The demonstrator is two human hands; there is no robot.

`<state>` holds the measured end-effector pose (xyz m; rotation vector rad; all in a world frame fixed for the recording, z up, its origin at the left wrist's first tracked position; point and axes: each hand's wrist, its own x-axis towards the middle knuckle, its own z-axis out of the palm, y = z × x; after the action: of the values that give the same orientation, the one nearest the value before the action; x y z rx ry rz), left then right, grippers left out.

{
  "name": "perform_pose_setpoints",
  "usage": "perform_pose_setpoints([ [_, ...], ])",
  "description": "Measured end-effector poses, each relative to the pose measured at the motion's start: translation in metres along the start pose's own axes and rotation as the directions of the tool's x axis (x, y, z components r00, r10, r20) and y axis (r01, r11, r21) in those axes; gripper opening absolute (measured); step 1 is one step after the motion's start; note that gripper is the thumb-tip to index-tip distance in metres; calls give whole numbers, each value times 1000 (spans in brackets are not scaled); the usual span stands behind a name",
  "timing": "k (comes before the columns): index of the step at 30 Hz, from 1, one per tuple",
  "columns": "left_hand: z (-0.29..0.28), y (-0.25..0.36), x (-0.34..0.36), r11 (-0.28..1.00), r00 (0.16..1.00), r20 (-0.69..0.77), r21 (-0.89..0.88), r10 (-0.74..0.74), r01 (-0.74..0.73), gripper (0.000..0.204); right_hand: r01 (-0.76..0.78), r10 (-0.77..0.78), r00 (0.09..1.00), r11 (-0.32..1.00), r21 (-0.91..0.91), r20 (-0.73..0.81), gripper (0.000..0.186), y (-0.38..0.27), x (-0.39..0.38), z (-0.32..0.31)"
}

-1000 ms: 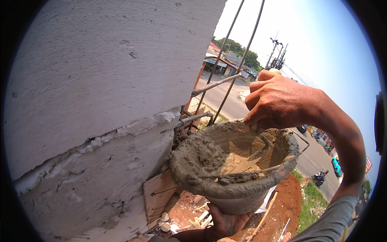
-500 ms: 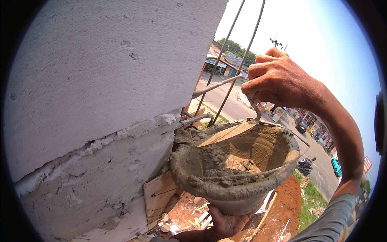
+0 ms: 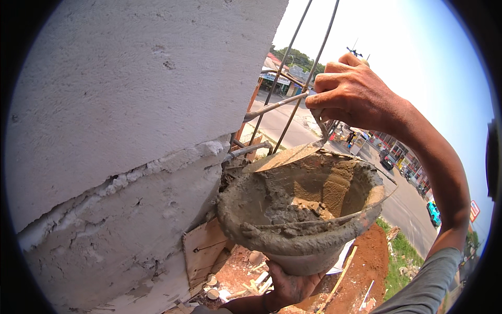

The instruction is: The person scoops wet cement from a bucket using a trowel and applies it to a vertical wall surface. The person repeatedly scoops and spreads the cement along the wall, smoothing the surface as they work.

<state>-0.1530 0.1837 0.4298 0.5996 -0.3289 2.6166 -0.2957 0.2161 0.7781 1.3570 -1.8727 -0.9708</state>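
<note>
My right hand point(image 3: 353, 91) grips a mortar-coated trowel point(image 3: 285, 154) by its handle, with the flat blade hanging above the bucket's far-left rim. A bucket point(image 3: 308, 251), caked with wet grey cement and holding some mortar point(image 3: 277, 206), rests on my left hand point(image 3: 290, 285), whose fingers are partly hidden beneath its base. The bucket sits close beside a pale concrete wall point(image 3: 130, 89), which has a rough cracked seam point(image 3: 115, 180) running across it.
Vertical steel rods point(image 3: 289, 123) and short horizontal bars stand out past the wall's edge. A wooden board point(image 3: 204, 246) is at its foot. Far below lie red soil point(image 3: 368, 267), scrap timber, grass point(image 3: 402, 261) and a road point(image 3: 410, 212) with vehicles and shops.
My right hand has risen and moved a little left, lifting the trowel blade out of the bucket to above its rim. The bucket stays on my left hand.
</note>
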Motion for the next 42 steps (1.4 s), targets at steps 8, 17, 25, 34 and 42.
perform_pose_setpoints([
  [8, -11, 0, -2, 1000, 1000, -4, 0, -7, 7, 114, 3, 11, 952, 999, -47, 306, 18, -15, -3, 10],
  [17, -7, 2, -2, 990, 1000, -21, 141, 18, -15, 117, -128, 132, 990, 989, -78, 44, 25, 11, -73, -27],
  [25, -11, 9, -5, 956, 999, 33, 292, 31, -39, 117, -716, 672, 540, 51, 696, 506, 51, -35, -170, -48],
  [34, -25, 21, -10, 933, 999, 49, 357, 20, -36, 115, -489, 550, 635, -258, 833, 543, 55, -124, -166, -48],
  [42, -44, 37, -23, 880, 999, 25, 475, -32, 16, 117, -479, 808, 516, -2, 878, 284, 22, -141, -144, -61],
])
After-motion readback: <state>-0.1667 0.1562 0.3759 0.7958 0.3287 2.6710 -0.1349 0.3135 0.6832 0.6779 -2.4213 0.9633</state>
